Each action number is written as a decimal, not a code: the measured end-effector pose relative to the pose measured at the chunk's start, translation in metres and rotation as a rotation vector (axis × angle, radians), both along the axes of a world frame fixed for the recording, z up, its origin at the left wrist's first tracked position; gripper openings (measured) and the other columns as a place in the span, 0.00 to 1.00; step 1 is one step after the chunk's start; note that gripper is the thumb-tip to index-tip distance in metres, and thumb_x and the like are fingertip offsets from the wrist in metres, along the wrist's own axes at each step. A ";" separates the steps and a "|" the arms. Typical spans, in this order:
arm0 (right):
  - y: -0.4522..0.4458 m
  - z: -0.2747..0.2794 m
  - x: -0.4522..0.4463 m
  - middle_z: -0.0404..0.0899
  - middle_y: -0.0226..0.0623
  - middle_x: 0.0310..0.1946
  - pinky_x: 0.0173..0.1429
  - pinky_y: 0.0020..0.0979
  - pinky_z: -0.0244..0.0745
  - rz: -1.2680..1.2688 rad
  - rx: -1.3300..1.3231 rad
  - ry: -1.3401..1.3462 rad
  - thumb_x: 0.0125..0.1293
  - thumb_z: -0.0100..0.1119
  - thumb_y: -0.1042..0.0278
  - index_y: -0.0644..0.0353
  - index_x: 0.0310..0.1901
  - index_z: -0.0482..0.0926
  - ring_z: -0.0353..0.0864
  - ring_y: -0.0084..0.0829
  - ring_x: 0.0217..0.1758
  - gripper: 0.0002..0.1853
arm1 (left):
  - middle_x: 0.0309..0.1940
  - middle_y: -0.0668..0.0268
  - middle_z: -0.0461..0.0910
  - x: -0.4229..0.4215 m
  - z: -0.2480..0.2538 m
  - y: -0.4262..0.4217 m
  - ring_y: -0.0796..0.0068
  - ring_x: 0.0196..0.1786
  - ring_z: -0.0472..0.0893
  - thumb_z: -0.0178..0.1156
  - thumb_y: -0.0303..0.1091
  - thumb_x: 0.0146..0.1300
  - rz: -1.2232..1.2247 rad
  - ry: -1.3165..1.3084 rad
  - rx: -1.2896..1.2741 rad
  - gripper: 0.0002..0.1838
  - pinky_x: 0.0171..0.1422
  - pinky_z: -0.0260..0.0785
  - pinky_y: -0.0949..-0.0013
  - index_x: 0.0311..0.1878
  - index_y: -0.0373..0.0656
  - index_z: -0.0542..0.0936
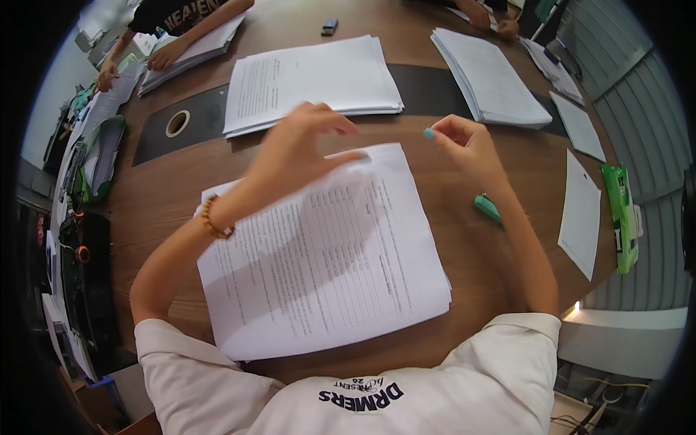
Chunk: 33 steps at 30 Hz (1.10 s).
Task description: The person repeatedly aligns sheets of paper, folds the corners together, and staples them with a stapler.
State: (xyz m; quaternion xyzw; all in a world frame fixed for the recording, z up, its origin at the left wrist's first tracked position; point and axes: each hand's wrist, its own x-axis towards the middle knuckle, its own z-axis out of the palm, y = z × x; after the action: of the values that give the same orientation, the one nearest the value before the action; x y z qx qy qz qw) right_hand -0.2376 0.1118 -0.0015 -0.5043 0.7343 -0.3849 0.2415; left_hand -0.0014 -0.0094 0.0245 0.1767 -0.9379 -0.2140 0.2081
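My left hand [308, 141] hovers over the far edge of a stack of printed sheets [319, 268]. Its thumb and fingers are apart in a C shape, somewhat blurred, with nothing seen between them. A beaded bracelet [212, 217] circles that wrist. To the right of the stack's top corner is my right hand [467, 148], its fingers curled toward the thumb. A teal tip [429, 134] shows at these fingertips; whether anything is pinched there cannot be made out. Under my right forearm lies a green stapler-like tool [488, 208], partly covered.
More paper stacks lie ahead [312, 80] and at the right [493, 80]. A tape roll [177, 124] rests on the dark strip. A green packet [618, 217] sits at the right edge. Across the table, other people's hands [168, 54] touch papers.
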 end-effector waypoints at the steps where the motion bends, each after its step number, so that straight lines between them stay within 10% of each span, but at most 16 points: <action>1: 0.010 -0.005 0.008 0.77 0.27 0.29 0.36 0.18 0.67 0.046 -0.065 -0.043 0.59 0.59 0.69 0.61 0.35 0.78 0.73 0.13 0.33 0.06 | 0.41 0.66 0.76 -0.005 -0.006 0.018 0.72 0.44 0.72 0.69 0.35 0.46 0.009 0.003 -0.009 0.19 0.48 0.67 0.70 0.44 0.43 0.80; 13: 0.018 -0.039 0.044 0.71 0.29 0.35 0.28 0.19 0.64 0.049 -0.411 -0.101 0.51 0.64 0.74 0.55 0.33 0.83 0.64 0.15 0.25 0.06 | 0.49 0.66 0.71 -0.012 -0.040 0.040 0.70 0.54 0.67 0.70 0.32 0.43 0.049 0.059 0.174 0.25 0.55 0.67 0.68 0.49 0.48 0.79; 17: 0.024 -0.027 0.045 0.71 0.29 0.35 0.31 0.19 0.66 0.150 -0.416 -0.117 0.52 0.63 0.74 0.54 0.33 0.83 0.66 0.16 0.27 0.06 | 0.45 0.70 0.75 -0.011 -0.039 0.037 0.69 0.51 0.68 0.70 0.27 0.39 0.016 0.165 0.094 0.13 0.55 0.63 0.67 0.33 0.49 0.83; 20: 0.019 -0.031 0.036 0.72 0.29 0.36 0.35 0.18 0.68 0.329 -0.554 -0.627 0.53 0.63 0.72 0.55 0.34 0.82 0.70 0.18 0.31 0.06 | 0.41 0.75 0.77 -0.006 -0.041 0.036 0.69 0.50 0.69 0.69 0.23 0.36 -0.092 0.179 -0.016 0.10 0.53 0.60 0.67 0.25 0.49 0.82; 25: 0.014 -0.031 0.040 0.73 0.30 0.40 0.37 0.20 0.63 0.172 -0.306 -0.031 0.48 0.68 0.66 0.56 0.38 0.81 0.70 0.22 0.39 0.14 | 0.40 0.76 0.78 -0.005 -0.041 0.039 0.69 0.48 0.69 0.68 0.22 0.34 -0.128 0.233 -0.059 0.10 0.50 0.59 0.69 0.21 0.50 0.81; 33: 0.010 -0.023 0.047 0.74 0.29 0.33 0.30 0.22 0.62 0.155 -0.355 -0.032 0.45 0.66 0.72 0.58 0.32 0.80 0.71 0.21 0.33 0.09 | 0.39 0.76 0.77 -0.005 -0.038 0.040 0.69 0.47 0.69 0.68 0.22 0.32 -0.107 0.238 -0.064 0.11 0.48 0.60 0.69 0.21 0.49 0.80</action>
State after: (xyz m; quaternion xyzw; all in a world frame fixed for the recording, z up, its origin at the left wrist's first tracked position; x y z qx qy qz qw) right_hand -0.1903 0.1221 -0.0246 -0.5879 0.6098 -0.4967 0.1893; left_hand -0.0062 0.0309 -0.0138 0.0929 -0.9210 -0.2143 0.3116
